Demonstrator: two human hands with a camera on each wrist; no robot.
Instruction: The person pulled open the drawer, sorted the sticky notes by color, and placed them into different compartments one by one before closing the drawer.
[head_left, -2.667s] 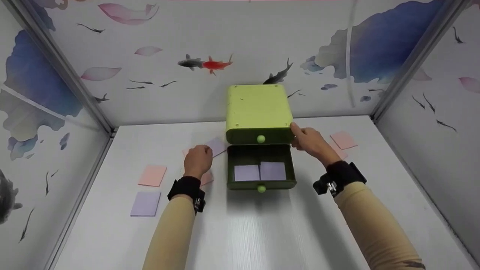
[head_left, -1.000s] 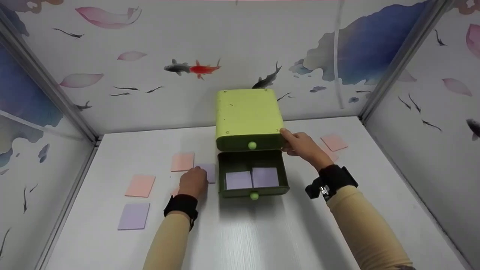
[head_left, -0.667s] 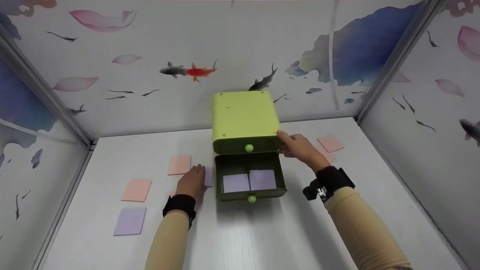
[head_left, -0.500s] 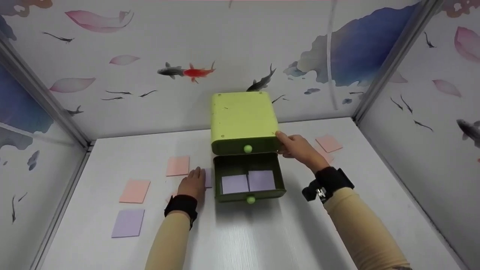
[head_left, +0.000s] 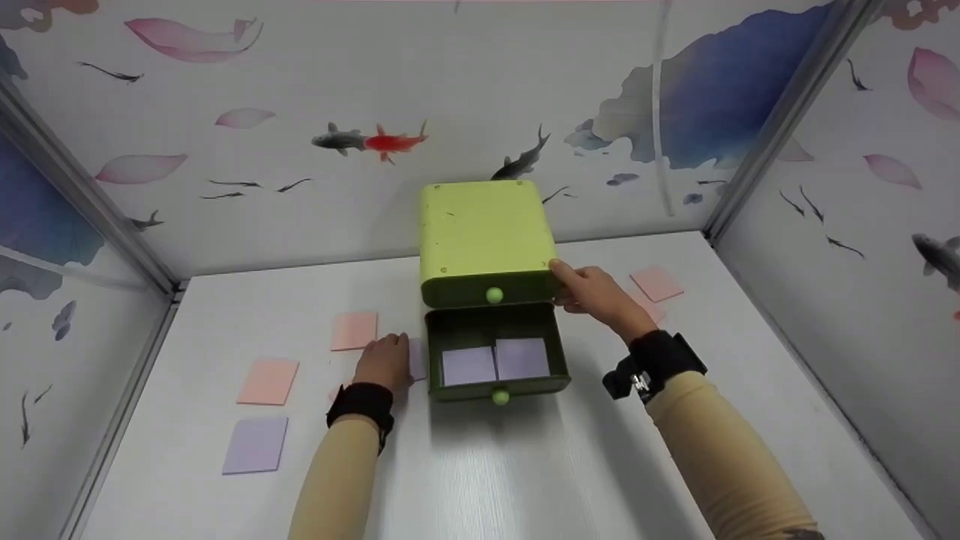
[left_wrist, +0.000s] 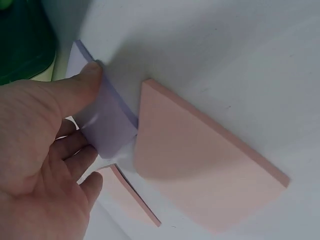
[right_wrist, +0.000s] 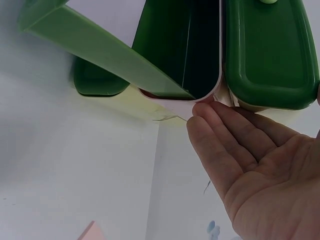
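In the head view my left hand [head_left: 384, 360] is low over the table, just left of the cabinet. Between its thumb and fingers it pinches a purple sticky note pad [left_wrist: 107, 125], slightly bent and mostly hidden from the head camera. My right hand [head_left: 600, 296] holds the front right corner of the green drawer cabinet [head_left: 484, 229], thumb up at the top edge. Its fingertips lie at the seam beneath the top drawer [right_wrist: 272, 50]. Below that, an open drawer [head_left: 499, 388] sticks out, with two purple pads [head_left: 469, 366] side by side inside.
Left on the white table [head_left: 495, 480] lie a pink pad [head_left: 354, 331], another pink pad [head_left: 268, 381] and a purple pad [head_left: 255, 445]. Partly under my left wrist is a further pink pad [head_left: 337, 391]. Pink pads [head_left: 657, 283] overlap behind my right hand. Printed panels enclose the table.
My left hand has come toward the front with the purple pad beside the cabinet; its fingers, straight half a second ago, now curl on the pad. The right hand keeps its place; the head view shifted.
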